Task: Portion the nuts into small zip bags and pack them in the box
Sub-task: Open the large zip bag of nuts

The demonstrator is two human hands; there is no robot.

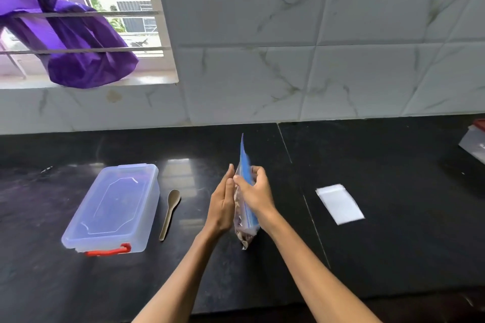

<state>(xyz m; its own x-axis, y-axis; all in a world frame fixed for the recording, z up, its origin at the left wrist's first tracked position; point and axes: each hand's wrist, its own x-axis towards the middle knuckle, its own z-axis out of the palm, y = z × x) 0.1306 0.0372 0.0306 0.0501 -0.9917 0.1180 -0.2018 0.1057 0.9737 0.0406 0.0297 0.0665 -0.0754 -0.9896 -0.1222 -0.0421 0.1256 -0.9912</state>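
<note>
A large zip bag of nuts (245, 220) stands upright near the middle of the black table (393, 244), its lower corner touching or just above the surface — which of the two cannot be told. The right hand (253, 193) pinches it near the blue zip strip, thumb and fingers curled round the upper part. The left hand (223, 204) lies flat against the bag's left face, fingers straight, gripping nothing. At about nine o'clock from the bag lies a tan spoon (170, 214), and just beyond it, further toward nine o'clock, sits the clear plastic box (112, 207) with its lid on and a red latch at the near end. At about three o'clock, well apart, a stack of small zip bags (339, 203) lies flat. Purple cloth (78, 47) hangs at the window toward eleven o'clock.
</note>
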